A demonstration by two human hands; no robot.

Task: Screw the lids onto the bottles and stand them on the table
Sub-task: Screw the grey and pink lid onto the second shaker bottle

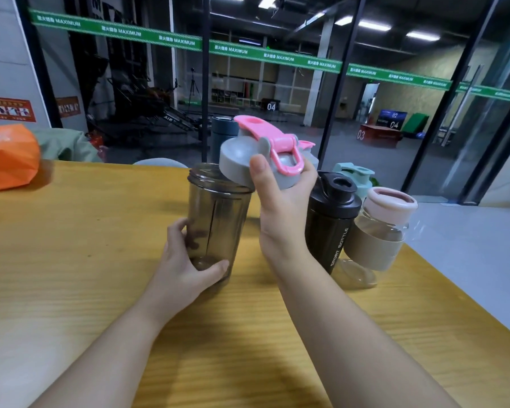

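Observation:
A smoky see-through bottle (218, 219) stands upright and uncapped on the wooden table (86, 260). My left hand (186, 269) grips it low on its near side. My right hand (280, 207) holds a grey lid with a pink flip handle (248, 157), tilted, its left edge resting over the bottle's open rim. To the right stand a black bottle marked SPORT BOTTLE (330, 222) with its black lid on, a clear bottle with a tan sleeve and pink lid (377, 231), and behind them a mint-green lid (355, 175).
A dark blue-grey bottle (224, 132) stands at the table's far edge behind the lid. An orange bag (9, 157) and grey-green cloth (62, 142) lie at the far left. Glass walls rise beyond the table, whose right edge runs diagonally near the bottles.

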